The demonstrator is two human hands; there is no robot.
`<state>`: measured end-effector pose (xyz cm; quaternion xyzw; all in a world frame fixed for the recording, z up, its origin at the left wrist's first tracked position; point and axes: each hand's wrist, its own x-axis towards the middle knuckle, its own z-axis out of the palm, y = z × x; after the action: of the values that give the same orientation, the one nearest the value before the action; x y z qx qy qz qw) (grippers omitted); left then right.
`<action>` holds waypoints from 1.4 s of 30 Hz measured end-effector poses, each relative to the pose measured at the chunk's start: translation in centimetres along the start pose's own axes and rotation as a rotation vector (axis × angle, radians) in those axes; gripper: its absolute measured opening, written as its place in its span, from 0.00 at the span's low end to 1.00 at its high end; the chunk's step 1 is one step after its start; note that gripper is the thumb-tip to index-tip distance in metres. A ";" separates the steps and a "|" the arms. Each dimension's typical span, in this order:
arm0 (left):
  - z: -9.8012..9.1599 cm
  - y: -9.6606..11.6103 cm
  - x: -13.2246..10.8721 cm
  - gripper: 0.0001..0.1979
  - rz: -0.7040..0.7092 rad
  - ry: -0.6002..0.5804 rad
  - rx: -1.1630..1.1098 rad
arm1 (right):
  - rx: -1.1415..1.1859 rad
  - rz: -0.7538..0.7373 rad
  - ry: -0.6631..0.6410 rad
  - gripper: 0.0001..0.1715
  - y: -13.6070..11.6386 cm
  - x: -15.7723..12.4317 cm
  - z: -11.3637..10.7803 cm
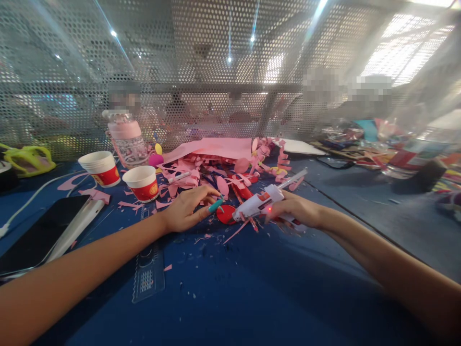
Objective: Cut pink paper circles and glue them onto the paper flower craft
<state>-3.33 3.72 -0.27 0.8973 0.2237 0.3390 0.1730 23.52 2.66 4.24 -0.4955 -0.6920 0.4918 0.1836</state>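
Observation:
My right hand (293, 210) is wrapped round a white glue gun (257, 202) with a small red light and a clear glue stick at its back end. The gun's nozzle points left, at the edge of a red disc (226, 215) lying on the blue table. My left hand (190, 207), with long teal nails, reaches to the disc's left side with fingers bent and thumb stretched toward it. Whether the fingertips pinch something small is too unclear to tell. Pink paper scraps (183, 180) lie in a heap just behind both hands.
Paper cups (141, 185) and a pink-topped bottle (126, 139) stand at left, behind a phone (43, 230) and a white cable. A clear stencil ruler (149, 278) lies under my left forearm. Pink sheets (219, 146) rest before a perforated screen. Plastic-wrapped items (410, 156) are at right.

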 end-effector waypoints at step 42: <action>-0.2 0.2 -0.1 0.16 0.046 0.082 0.091 | 0.054 -0.144 -0.026 0.07 0.1 0.5 1.6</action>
<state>-3.44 3.51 -0.06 0.8944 0.2252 0.3690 0.1151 22.20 2.27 3.28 -0.4329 -0.7148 0.5021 0.2228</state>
